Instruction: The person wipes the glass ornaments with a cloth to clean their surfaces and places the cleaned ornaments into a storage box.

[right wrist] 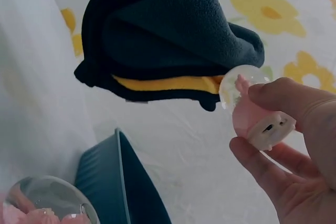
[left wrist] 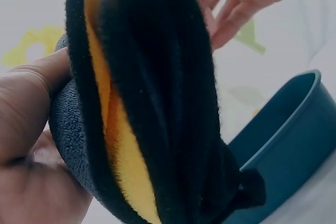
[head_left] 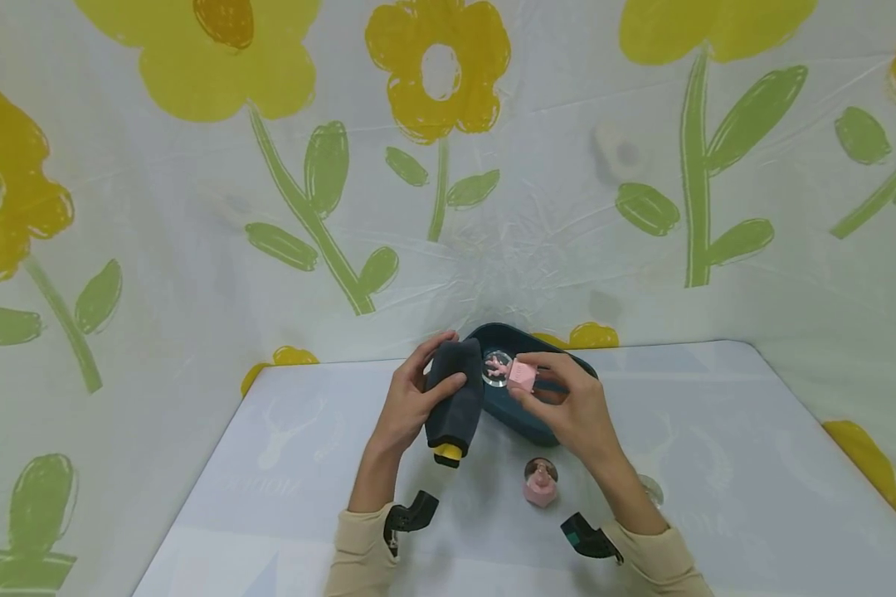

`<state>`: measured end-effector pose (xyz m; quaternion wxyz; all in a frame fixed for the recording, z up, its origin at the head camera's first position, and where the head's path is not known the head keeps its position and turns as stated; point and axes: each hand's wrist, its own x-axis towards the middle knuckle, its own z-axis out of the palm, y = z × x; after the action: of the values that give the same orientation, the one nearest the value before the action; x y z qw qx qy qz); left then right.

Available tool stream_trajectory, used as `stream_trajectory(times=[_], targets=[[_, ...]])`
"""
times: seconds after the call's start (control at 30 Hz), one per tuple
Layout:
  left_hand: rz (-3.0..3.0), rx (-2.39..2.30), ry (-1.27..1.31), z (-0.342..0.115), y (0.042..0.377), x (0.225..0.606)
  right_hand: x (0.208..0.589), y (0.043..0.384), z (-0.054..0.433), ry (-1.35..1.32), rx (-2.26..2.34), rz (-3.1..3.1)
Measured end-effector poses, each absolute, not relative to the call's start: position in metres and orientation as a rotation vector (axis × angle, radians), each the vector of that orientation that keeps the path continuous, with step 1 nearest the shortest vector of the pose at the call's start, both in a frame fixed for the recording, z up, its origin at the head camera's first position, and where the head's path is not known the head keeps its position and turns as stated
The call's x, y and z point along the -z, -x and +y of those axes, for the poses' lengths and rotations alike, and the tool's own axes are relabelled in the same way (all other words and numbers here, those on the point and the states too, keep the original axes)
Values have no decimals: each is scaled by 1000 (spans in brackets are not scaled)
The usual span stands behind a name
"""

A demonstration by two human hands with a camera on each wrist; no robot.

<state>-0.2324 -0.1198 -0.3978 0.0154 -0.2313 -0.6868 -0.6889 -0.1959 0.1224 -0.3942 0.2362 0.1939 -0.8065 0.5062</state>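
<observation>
My left hand [head_left: 403,408] grips a folded dark blue cloth [head_left: 457,396] with a yellow inner side, thumb across its front. In the left wrist view the cloth [left wrist: 163,93] hangs in layers with yellow showing between them. My right hand [head_left: 577,406] pinches the pink base of a small snow globe [head_left: 523,375] between thumb and fingers. Its clear ball, with a pink figure inside, points toward the cloth. In the right wrist view the snow globe [right wrist: 257,116] overlaps the cloth's edge; whether they touch I cannot tell. The base's underside faces the camera.
A dark teal basin [head_left: 526,424] stands behind and below both hands. A second pink-based snow globe [head_left: 541,485] lies on the white table [head_left: 269,481] between the forearms. A round clear thing [head_left: 653,489] is partly hidden by the right forearm. A flowered sheet [head_left: 538,182] hangs behind.
</observation>
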Motion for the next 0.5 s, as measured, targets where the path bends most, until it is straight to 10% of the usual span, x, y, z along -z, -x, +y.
stream_trajectory(times=[0.5], targets=[[-2070,2232,758,-112,227,393,395,195,123,-674,-1546,-2261]])
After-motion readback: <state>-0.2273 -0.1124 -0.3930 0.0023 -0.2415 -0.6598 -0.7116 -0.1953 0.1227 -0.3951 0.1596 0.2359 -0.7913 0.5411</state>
